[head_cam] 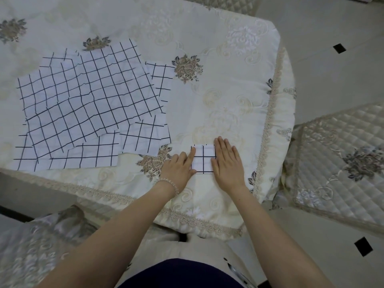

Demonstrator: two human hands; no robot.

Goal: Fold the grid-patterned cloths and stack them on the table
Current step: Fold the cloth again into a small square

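A small folded white cloth with a black grid (203,160) lies near the table's front edge. My left hand (179,168) rests at its left side, fingers straight, the index finger lying on the cloth's left edge. My right hand (227,163) lies flat with straight fingers along the cloth's right edge, partly covering it. To the left, several unfolded grid-patterned cloths (87,104) lie spread out and overlapping in a loose pile on the table.
The table wears a cream embroidered tablecloth (228,90) with flower motifs and a lace border. A quilted chair seat (340,163) stands to the right, another at the lower left (41,242). Tiled floor shows on the right.
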